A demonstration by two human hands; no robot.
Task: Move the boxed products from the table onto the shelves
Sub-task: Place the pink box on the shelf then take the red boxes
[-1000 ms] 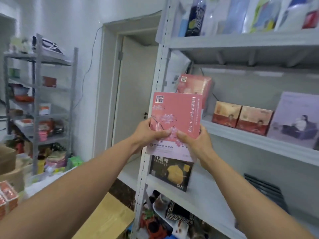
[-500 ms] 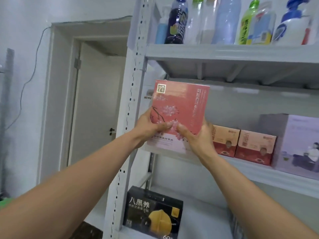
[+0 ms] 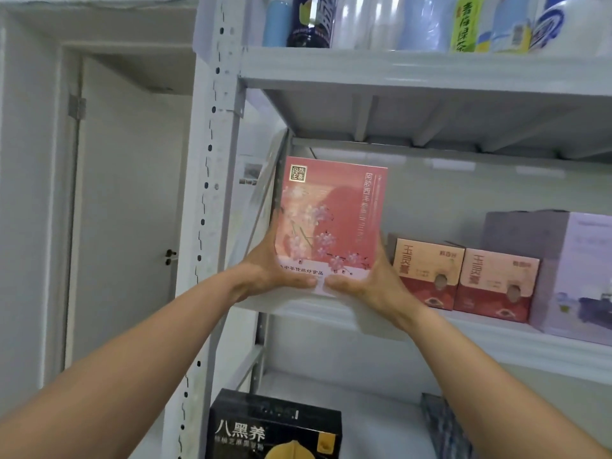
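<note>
A pink box with a blossom print [image 3: 331,220] stands upright at the left end of the middle shelf [image 3: 496,339] of a grey metal rack. My left hand [image 3: 268,270] grips its lower left corner and my right hand [image 3: 371,283] grips its lower right corner, thumbs meeting along the bottom edge. Whether the box rests on the shelf board is hidden by my hands.
Two small red and peach boxes [image 3: 463,276] and a large lilac box [image 3: 576,273] stand to the right on the same shelf. Bottles [image 3: 397,21] line the top shelf. A black box [image 3: 275,429] sits on the lower shelf. The rack's upright post [image 3: 212,193] and a door [image 3: 132,210] are at the left.
Both hands carried the pink box up and forward into the middle shelf's left end, and it now stands upright. The view moved closer and tilted up; the table area dropped from sight.
</note>
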